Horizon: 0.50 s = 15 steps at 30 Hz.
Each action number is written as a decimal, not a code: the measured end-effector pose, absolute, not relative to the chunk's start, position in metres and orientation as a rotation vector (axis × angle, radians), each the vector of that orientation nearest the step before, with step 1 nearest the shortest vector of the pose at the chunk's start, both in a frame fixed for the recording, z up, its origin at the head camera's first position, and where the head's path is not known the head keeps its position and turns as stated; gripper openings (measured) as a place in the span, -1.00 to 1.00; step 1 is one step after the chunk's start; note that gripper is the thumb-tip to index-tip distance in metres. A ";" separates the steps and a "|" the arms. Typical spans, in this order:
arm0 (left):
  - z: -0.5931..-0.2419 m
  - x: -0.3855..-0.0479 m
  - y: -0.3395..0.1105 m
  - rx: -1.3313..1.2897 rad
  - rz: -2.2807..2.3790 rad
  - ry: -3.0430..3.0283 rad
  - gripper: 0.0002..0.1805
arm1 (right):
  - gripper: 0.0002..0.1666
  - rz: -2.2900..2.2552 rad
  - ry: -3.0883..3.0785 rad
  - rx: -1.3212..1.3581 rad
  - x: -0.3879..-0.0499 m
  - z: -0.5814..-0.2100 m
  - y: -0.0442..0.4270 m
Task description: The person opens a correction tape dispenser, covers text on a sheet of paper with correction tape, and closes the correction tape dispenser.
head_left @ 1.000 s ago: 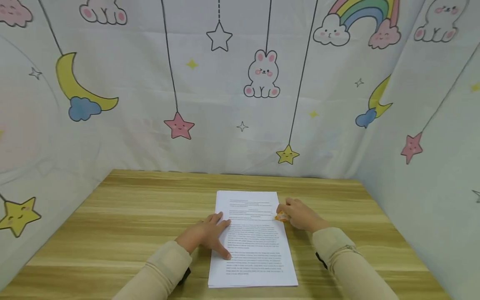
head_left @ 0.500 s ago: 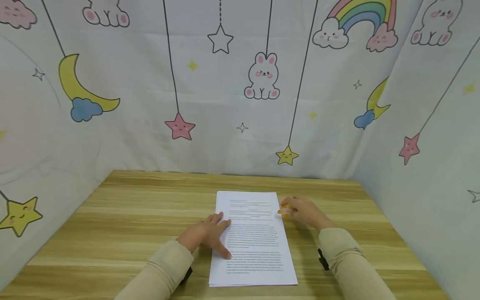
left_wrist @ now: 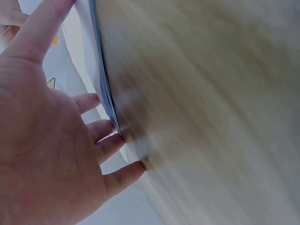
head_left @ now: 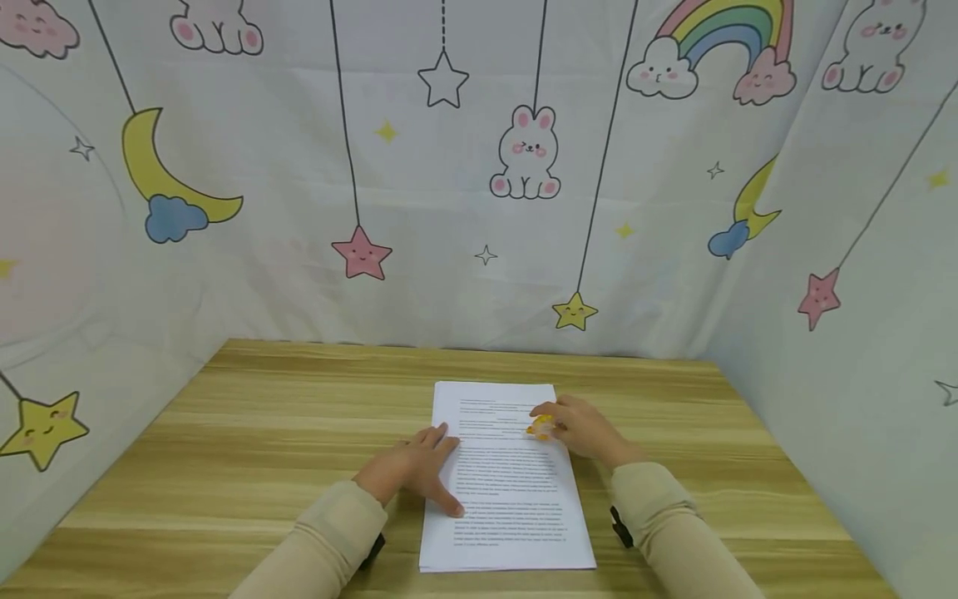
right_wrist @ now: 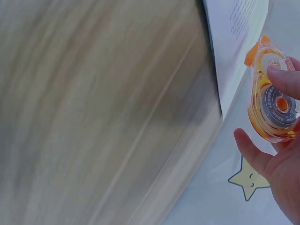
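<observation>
A stack of printed paper (head_left: 509, 507) lies on the wooden table, its lines of text facing up. My left hand (head_left: 419, 466) rests on the stack's left edge with fingers spread and thumb on the page. In the left wrist view, the fingertips (left_wrist: 123, 180) of this hand touch the edge of the sheets and the table. Over the upper right part of the page, my right hand (head_left: 587, 428) holds a clear and orange correction tape (right_wrist: 274, 101). The thumb lies across its case, and its orange tip (right_wrist: 253, 54) points away from the palm.
Bare wooden table (head_left: 262, 449) surrounds the stack. A white cloth (head_left: 449, 308) printed with stars, rabbits and moons hangs behind the table and along both sides.
My right hand first drew back to the right with the correction tape, off the page's edge, then came left over the page. The left hand has stayed in place.
</observation>
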<state>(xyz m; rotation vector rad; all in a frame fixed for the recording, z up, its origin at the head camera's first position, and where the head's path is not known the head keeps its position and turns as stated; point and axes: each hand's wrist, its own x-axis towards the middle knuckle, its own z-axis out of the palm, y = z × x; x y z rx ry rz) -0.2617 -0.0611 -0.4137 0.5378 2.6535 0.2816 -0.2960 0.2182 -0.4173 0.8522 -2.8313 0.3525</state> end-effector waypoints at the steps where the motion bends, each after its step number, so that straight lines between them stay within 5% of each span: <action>1: -0.414 -0.262 -0.061 0.537 0.278 2.652 0.17 | -0.60 0.354 -2.827 0.861 -0.296 -0.418 0.215; 15: -0.417 -0.264 -0.061 0.542 0.210 2.660 0.26 | -0.65 0.403 -2.819 0.961 -0.300 -0.420 0.152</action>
